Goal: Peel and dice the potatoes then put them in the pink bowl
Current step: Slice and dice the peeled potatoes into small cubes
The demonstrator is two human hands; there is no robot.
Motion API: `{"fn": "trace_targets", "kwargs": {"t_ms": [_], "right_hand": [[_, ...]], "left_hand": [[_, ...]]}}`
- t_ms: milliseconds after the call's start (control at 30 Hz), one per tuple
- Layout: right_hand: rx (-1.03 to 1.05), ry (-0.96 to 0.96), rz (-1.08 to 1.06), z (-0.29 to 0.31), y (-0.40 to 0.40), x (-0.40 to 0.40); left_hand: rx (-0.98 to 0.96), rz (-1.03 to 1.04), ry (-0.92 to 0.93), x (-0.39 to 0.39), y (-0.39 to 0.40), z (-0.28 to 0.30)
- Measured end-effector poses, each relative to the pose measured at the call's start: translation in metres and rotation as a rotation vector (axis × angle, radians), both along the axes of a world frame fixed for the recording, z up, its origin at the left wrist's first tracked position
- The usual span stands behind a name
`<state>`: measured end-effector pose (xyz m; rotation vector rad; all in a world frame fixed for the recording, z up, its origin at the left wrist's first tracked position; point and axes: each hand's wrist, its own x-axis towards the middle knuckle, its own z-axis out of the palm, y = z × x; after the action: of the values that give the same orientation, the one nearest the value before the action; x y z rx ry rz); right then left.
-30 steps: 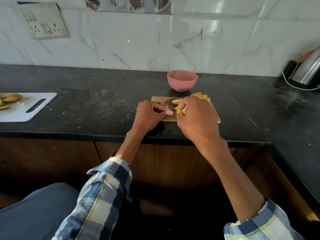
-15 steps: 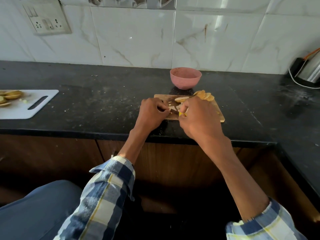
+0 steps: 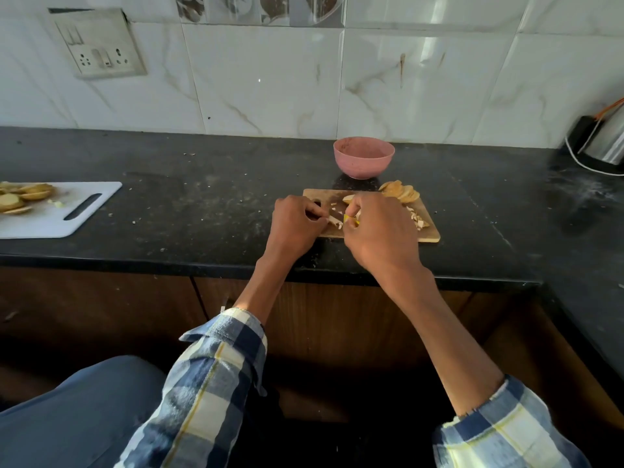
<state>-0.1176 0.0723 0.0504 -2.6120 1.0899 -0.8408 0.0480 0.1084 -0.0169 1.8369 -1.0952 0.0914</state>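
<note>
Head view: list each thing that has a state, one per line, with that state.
Pink bowl: upright, looks empty.
Wooden board: flat on the counter, carrying slices and dice.
Potato slices: stacked at the board's far right corner, undiced.
Diced potato: loose on the board.
Left hand: pinching a potato strip.
Right hand: gripping a yellow handle.
White board: flat, holding slices.

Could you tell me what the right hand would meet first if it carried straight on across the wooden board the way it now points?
Probably the pale potato piece just beyond the right hand, then likely the pink bowl; depth is hard to judge.
</note>
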Motion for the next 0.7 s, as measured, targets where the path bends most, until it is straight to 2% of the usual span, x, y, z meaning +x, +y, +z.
{"fn": "trace_targets", "kwargs": {"t_ms": [200,433,533,700], "right_hand": [[0.029,0.022,0.011,-0.004,0.000,0.008],[0.013,0.053,0.030,0.005,-0.001,-0.020],[0.025,0.010,0.054,0.002,-0.006,-0.027],[0.019,-0.169,0.071,-0.013,-0.026,-0.031]], "left_hand": [[0.008,0.004,-0.001,0.002,-0.003,-0.002],[0.019,0.006,-0.010,0.000,-0.004,-0.002],[0.030,0.020,-0.026,-0.003,-0.001,0.000],[-0.002,0.006,-0.024,-0.006,0.002,0.001]]}}
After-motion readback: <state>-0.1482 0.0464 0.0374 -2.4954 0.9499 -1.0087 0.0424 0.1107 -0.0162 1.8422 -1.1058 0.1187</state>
